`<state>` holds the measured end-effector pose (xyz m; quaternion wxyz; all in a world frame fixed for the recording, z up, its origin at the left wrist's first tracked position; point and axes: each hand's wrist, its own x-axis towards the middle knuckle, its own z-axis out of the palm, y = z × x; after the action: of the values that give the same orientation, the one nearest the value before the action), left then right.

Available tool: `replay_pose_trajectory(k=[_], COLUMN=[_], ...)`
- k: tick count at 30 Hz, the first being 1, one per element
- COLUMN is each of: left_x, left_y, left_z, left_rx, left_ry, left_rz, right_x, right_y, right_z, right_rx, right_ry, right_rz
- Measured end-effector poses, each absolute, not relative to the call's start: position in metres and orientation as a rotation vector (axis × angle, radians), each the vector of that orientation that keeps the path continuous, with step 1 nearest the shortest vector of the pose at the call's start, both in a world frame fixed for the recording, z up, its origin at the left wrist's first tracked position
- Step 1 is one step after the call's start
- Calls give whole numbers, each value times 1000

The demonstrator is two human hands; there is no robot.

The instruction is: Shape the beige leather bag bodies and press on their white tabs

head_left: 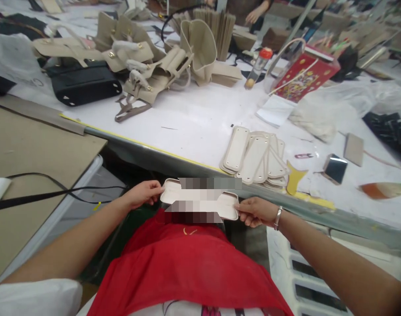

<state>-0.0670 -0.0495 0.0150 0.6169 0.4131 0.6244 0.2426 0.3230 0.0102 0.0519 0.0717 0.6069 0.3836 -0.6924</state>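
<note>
The left hand (147, 194) pinched one end of a cream bag panel (171, 192) between thumb and fingers; the right hand (253, 211) likewise gripped the opposite end. The panel was stretched between the two hands, its middle hidden by pixelation, above a red apron (194, 259) and just off the near edge of the white tabletop (200, 127). The forearms converged from the lower left and lower right corners of the view, fingers curled; a silver bangle (278, 217) encircled the right wrist. Beyond the right hand, overlapping cream strips (256, 158) with rounded corners lay along the near edge, beside a yellow cutout (295, 177); a smartphone (334, 169) rested farther right. A black bag (87, 83) and beige handbags (161, 74) occupied the tabletop's left part, and an orange-lidded bottle (258, 68) leaned near a red box (306, 74). Another person's hand (258, 12) appeared at the far side.
</note>
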Motion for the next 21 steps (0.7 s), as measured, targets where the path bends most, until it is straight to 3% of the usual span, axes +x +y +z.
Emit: replay_pose_trajectory(k=[10, 21], left_x=[-68, -68], left_y=[-7, -14], left_z=[26, 14], left_rx=[783, 945], left_ry=[1313, 1337], left_rz=[145, 210], right_x=[321, 325], right_y=[31, 13], right_z=[51, 37], right_rx=[1723, 1893], right_ry=[980, 1090], right_rz=[-2031, -2220])
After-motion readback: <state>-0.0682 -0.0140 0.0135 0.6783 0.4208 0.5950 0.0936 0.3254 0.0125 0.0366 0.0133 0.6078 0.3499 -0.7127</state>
